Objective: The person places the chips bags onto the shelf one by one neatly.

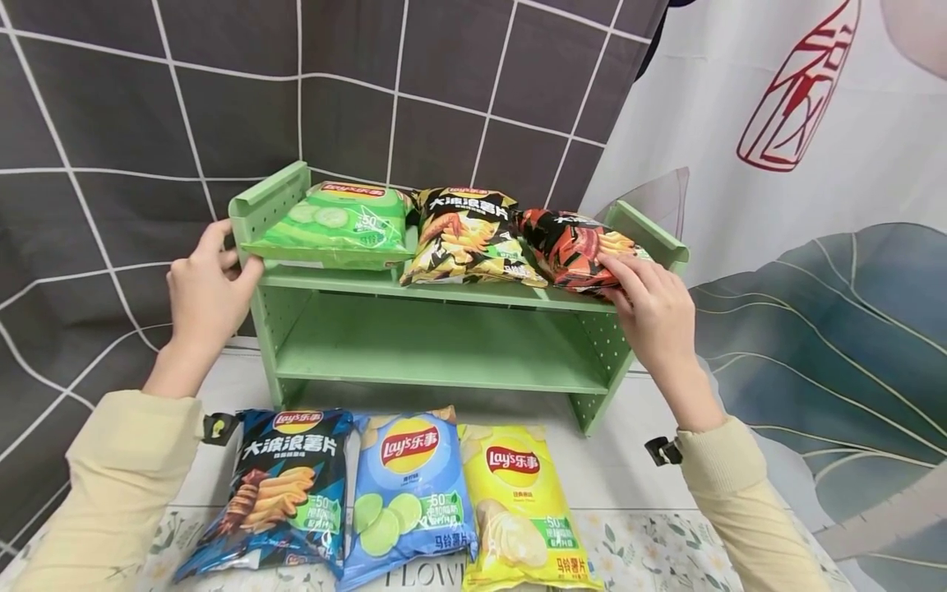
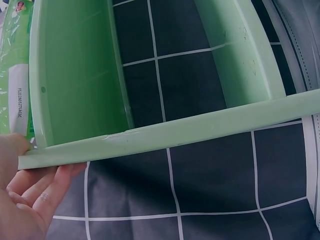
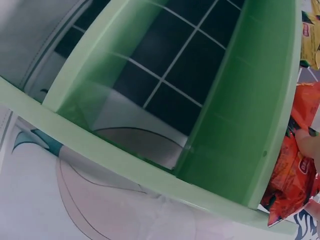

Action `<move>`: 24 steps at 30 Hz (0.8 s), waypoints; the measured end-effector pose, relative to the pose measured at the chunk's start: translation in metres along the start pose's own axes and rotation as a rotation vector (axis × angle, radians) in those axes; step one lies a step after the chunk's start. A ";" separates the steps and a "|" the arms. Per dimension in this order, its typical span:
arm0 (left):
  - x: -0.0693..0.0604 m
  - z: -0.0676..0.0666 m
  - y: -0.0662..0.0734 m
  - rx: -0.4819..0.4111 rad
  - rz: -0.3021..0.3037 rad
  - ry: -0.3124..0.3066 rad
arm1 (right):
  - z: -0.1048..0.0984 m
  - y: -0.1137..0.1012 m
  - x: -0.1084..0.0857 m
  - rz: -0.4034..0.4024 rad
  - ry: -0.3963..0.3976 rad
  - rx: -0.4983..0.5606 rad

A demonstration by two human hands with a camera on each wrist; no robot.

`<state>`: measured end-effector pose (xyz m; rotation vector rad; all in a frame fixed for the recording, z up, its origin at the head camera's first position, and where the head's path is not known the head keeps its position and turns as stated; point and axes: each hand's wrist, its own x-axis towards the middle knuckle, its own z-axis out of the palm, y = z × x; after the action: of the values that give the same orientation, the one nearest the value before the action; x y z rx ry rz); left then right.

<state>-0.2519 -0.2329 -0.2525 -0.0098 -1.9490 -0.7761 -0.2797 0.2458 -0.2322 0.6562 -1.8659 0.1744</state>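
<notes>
A green two-tier shelf (image 1: pixel 444 345) stands against the back cloth. My left hand (image 1: pixel 210 292) grips its left side panel, with the thumb in front and the fingers behind the edge, as the left wrist view also shows. On the top tier lie a green chip bag (image 1: pixel 325 226), a black-and-yellow chip bag (image 1: pixel 462 238) and a red-and-black chip bag (image 1: pixel 565 251). My right hand (image 1: pixel 658 316) holds the red bag's right end between thumb and fingers. In the right wrist view, fingers touch the crumpled red bag (image 3: pixel 290 172) at the shelf's edge.
In front of the shelf lie a dark blue chip bag (image 1: pixel 284 485), a light blue chip bag (image 1: pixel 407 493) and a yellow chip bag (image 1: pixel 521 506), side by side on the white table. A dark grid cloth (image 1: pixel 244 99) hangs behind.
</notes>
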 end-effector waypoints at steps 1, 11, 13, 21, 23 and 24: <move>0.000 0.000 0.000 0.000 0.000 0.000 | -0.001 0.000 0.000 0.002 -0.008 0.000; -0.001 0.000 0.001 0.002 0.008 0.000 | -0.003 -0.004 0.000 -0.038 -0.071 -0.011; -0.001 0.000 0.001 0.002 0.008 -0.002 | -0.001 -0.005 0.000 -0.043 -0.066 -0.005; -0.001 0.000 -0.001 -0.005 0.009 -0.004 | 0.005 -0.006 0.000 -0.037 -0.097 -0.035; -0.001 0.000 -0.001 -0.003 0.011 -0.004 | 0.006 -0.006 0.000 -0.036 -0.101 -0.040; -0.001 0.000 -0.001 -0.002 0.012 -0.003 | 0.006 -0.007 0.000 -0.037 -0.102 -0.042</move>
<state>-0.2518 -0.2336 -0.2536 -0.0241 -1.9497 -0.7705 -0.2814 0.2374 -0.2362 0.6810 -1.9483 0.0791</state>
